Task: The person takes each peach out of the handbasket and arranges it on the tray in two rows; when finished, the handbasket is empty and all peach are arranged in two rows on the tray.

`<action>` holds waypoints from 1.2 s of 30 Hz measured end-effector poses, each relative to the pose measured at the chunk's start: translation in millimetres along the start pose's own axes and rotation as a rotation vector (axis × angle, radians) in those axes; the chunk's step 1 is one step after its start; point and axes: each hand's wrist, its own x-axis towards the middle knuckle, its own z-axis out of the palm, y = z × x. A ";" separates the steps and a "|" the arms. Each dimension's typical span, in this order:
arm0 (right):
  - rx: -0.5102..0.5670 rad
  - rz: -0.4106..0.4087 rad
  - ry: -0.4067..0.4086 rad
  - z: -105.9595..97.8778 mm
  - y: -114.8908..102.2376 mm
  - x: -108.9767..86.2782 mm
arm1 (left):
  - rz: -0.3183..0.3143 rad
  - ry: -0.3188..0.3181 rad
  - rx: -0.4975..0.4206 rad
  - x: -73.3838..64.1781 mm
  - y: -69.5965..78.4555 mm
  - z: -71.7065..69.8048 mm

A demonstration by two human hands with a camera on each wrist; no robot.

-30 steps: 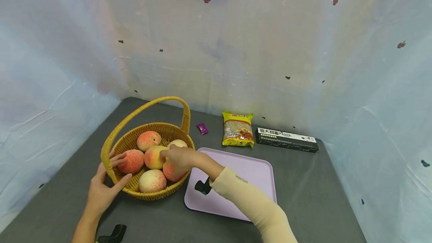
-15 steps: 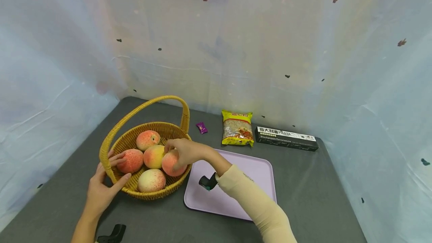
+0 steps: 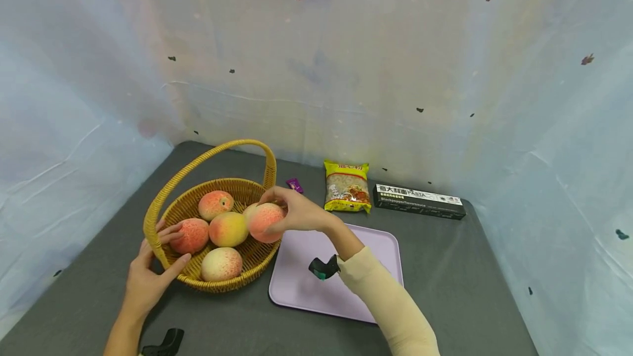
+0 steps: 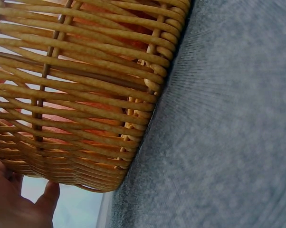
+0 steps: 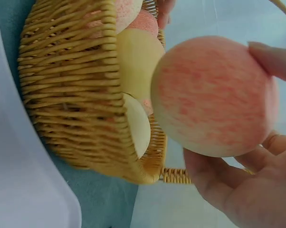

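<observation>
My right hand (image 3: 303, 211) holds a pink peach (image 3: 265, 224) between thumb and fingers, just over the right rim of the wicker basket (image 3: 217, 288). In the right wrist view the peach (image 5: 214, 97) hangs clear of the basket wall (image 5: 71, 85). My left hand (image 3: 148, 276) grips the basket's left rim, fingers over the edge by a red peach (image 3: 190, 236) and thumb at the front. Inside lie a yellow-red peach (image 3: 228, 229), a pale speckled one (image 3: 221, 264) and an orange one (image 3: 216, 205) at the back. Another pale peach (image 3: 251, 210) is partly hidden behind the held one.
A lilac tray (image 3: 316, 301) lies right of the basket, under my right forearm. Behind it are a purple wrapped candy (image 3: 294, 185), a yellow food packet (image 3: 347, 187) and a black pasta box (image 3: 419, 201). The basket's tall handle (image 3: 198, 163) arches over the fruit.
My right hand has closed round the pink peach and lifted it up and right from among the others to the basket's right rim. My left hand stays on the left rim.
</observation>
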 end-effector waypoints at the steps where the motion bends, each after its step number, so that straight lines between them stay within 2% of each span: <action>1: 0.014 0.001 0.014 -0.9 1.5 -3.1 | 0.003 0.001 -0.002 0.3 5.2 0.6; 5: 0.063 -0.001 0.033 -4.5 4.1 -16.5 | 0.029 0.008 -0.021 0.6 17.5 2.7; 9: 0.124 0.003 0.036 -7.6 8.0 -29.1 | 0.028 0.008 -0.016 0.6 18.4 3.0; 12: 0.155 0.008 0.044 -9.4 13.4 -37.7 | 0.002 0.006 -0.001 0.4 11.9 2.2; 15: 0.172 0.027 0.053 -11.3 20.2 -46.3 | -0.010 0.006 0.007 -0.3 -1.6 0.6; 19: 0.214 0.076 0.066 -13.5 30.5 -56.6 | -0.001 0.006 0.008 -1.6 -12.7 -0.1; 24: 0.258 0.137 0.093 -14.9 42.2 -65.3 | -0.011 0.008 0.009 -1.7 -13.9 -0.6; 27: 0.245 0.161 0.108 -16.1 47.7 -68.4 | -0.026 0.005 0.015 -1.1 -13.2 -1.5; 36: 0.264 0.241 0.193 -17.4 70.1 -72.0 | -0.010 0.004 0.017 -1.7 -16.4 -2.0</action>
